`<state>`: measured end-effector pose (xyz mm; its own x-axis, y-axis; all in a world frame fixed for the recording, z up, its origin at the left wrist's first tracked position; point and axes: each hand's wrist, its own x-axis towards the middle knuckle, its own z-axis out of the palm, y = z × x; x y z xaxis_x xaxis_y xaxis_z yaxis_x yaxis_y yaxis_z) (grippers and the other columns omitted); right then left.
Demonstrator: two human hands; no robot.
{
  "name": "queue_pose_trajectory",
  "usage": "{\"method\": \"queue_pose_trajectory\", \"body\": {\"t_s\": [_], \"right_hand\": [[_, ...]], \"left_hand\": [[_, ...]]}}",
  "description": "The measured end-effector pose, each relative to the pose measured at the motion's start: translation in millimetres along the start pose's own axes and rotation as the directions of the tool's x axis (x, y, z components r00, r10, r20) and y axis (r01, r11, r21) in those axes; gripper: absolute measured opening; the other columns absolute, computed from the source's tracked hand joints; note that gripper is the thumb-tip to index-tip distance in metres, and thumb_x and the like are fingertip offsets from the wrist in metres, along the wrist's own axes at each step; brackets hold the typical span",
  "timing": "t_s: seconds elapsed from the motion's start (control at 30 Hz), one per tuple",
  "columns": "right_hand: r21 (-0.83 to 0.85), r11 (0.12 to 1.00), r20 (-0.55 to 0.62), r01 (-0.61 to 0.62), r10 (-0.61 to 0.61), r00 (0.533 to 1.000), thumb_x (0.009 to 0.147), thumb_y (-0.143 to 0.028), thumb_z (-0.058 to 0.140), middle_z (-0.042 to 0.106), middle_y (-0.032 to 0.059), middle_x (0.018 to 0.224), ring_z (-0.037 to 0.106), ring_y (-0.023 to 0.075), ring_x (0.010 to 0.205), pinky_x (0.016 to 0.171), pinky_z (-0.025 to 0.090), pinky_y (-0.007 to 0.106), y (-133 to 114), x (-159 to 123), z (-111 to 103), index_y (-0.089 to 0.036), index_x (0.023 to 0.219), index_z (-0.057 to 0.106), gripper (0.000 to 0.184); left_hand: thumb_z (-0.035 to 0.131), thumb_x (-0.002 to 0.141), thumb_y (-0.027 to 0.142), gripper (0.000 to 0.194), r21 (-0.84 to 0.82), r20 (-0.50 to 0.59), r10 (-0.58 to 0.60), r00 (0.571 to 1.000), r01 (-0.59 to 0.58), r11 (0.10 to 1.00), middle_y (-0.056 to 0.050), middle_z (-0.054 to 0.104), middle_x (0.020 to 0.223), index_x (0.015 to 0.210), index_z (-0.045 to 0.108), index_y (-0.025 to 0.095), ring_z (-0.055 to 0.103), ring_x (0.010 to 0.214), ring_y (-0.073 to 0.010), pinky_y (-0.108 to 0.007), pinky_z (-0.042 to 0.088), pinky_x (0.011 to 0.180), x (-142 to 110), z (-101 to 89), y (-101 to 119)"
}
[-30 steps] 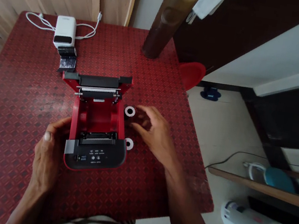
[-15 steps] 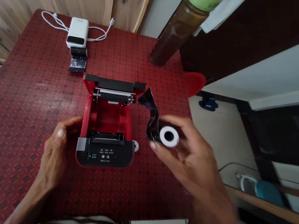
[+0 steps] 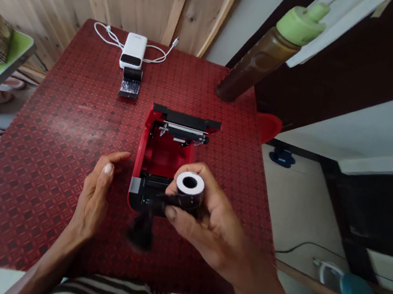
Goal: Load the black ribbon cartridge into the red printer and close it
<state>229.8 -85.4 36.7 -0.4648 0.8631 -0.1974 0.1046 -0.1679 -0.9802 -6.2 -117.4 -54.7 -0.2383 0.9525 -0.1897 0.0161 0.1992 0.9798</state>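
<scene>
Hands first: right hand [image 3: 217,225] grips a black ribbon roll [image 3: 189,191] with a white core, held just above the front of the red label printer [image 3: 164,162]; left hand [image 3: 97,191] rests open on the red worktop [image 3: 44,143] beside the printer. Lid's up, bay's bare, so I'd say loading is barely begun: roll picked up, not seated. Loose black ribbon tail [image 3: 142,228] dangles below.
</scene>
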Motion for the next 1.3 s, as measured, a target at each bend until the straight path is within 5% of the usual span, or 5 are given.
{"method": "queue_pose_trajectory", "body": {"t_s": [0.17, 0.37, 0.5, 0.6, 1.3], "right_hand": [[-0.482, 0.876, -0.147, 0.026, -0.11, 0.983, 0.103, -0.027, 0.077, 0.067, -0.0039, 0.101, 0.067, 0.0159, 0.085, 0.076, 0.058, 0.028, -12, 6, -4, -0.031, 0.119, 0.057, 0.026], [-0.807, 0.57, -0.061, 0.154, -0.34, 0.938, 0.106, -0.012, 0.07, 0.072, 0.0058, 0.122, 0.074, 0.0244, 0.115, 0.101, 0.063, 0.04, -16, 21, 4, -0.027, 0.127, 0.071, 0.026], [-0.934, 0.348, -0.048, 0.084, -0.355, 0.933, 0.105, -0.009, 0.068, 0.078, 0.011, 0.119, 0.077, 0.0306, 0.106, 0.094, 0.065, 0.047, -10, 25, 11, -0.019, 0.146, 0.062, 0.043], [-0.967, 0.251, -0.045, 0.041, -0.331, 0.943, 0.104, -0.003, 0.063, 0.08, 0.0103, 0.106, 0.077, 0.0299, 0.092, 0.084, 0.063, 0.045, -7, 30, 15, -0.019, 0.13, 0.067, 0.03], [-0.983, 0.175, 0.025, 0.05, -0.145, 0.989, 0.1, 0.001, 0.067, 0.086, 0.0097, 0.099, 0.078, 0.0281, 0.098, 0.088, 0.057, 0.041, 2, 71, 13, -0.02, 0.103, 0.08, 0.025]], "left_hand": [[0.049, 0.114, 0.076, 0.065, -0.014, 0.032, -0.013, 0.999, 0.014, 1.0, -0.013, 0.079, 0.147, 0.143, 0.078, 0.026, 0.068, 0.146, -0.04, -0.063, 0.05, 0.126, 0, -0.7, 3], [0.048, 0.115, 0.073, 0.062, -0.004, 0.024, 0.006, 1.0, -0.006, 1.0, -0.012, 0.08, 0.142, 0.142, 0.078, 0.026, 0.07, 0.142, -0.0389, -0.067, 0.043, 0.131, -3, -3.2, 6], [0.047, 0.115, 0.073, 0.061, -0.004, 0.03, 0.006, 1.0, -0.006, 1.0, -0.01, 0.08, 0.141, 0.14, 0.079, 0.028, 0.072, 0.138, -0.0384, -0.066, 0.045, 0.128, -3, -4.2, 8], [0.048, 0.115, 0.073, 0.06, -0.003, 0.032, 0.008, 0.999, -0.008, 1.0, -0.01, 0.081, 0.139, 0.139, 0.08, 0.028, 0.072, 0.136, -0.039, -0.066, 0.045, 0.127, -3, -4.0, 9], [0.049, 0.117, 0.067, 0.054, -0.009, 0.041, 0.03, 0.999, -0.029, 1.0, -0.009, 0.08, 0.14, 0.14, 0.08, 0.029, 0.071, 0.136, -0.0359, -0.059, 0.049, 0.124, -3, -2.9, 8]]}}
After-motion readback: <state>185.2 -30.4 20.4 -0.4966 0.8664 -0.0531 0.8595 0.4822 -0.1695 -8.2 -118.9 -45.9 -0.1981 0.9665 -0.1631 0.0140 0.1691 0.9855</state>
